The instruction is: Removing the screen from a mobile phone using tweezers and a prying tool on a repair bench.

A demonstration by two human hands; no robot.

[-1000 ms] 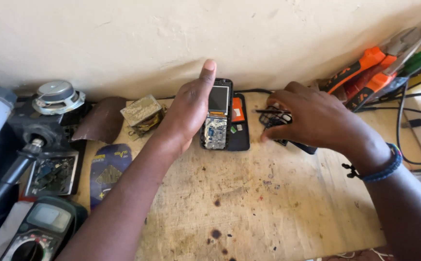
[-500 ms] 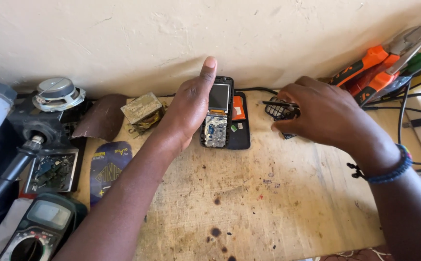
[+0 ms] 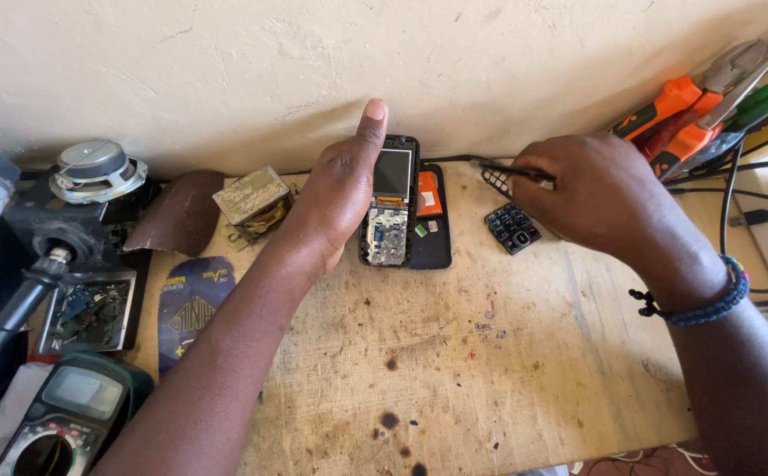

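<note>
Wooden bench (image 3: 490,370), stained, against the wall. Left hand (image 3: 335,198) lies flat beside the opened phone (image 3: 390,214), fingers released, thumb along its edge, steadying it near the wall. Right hand (image 3: 600,198) pinches a thin dark tool (image 3: 512,170) above the loose keypad (image 3: 513,227), just right of the phone.

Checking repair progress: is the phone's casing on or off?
Off. The phone shows its bare circuit board below the screen, and the keypad lies apart on the table.
</note>
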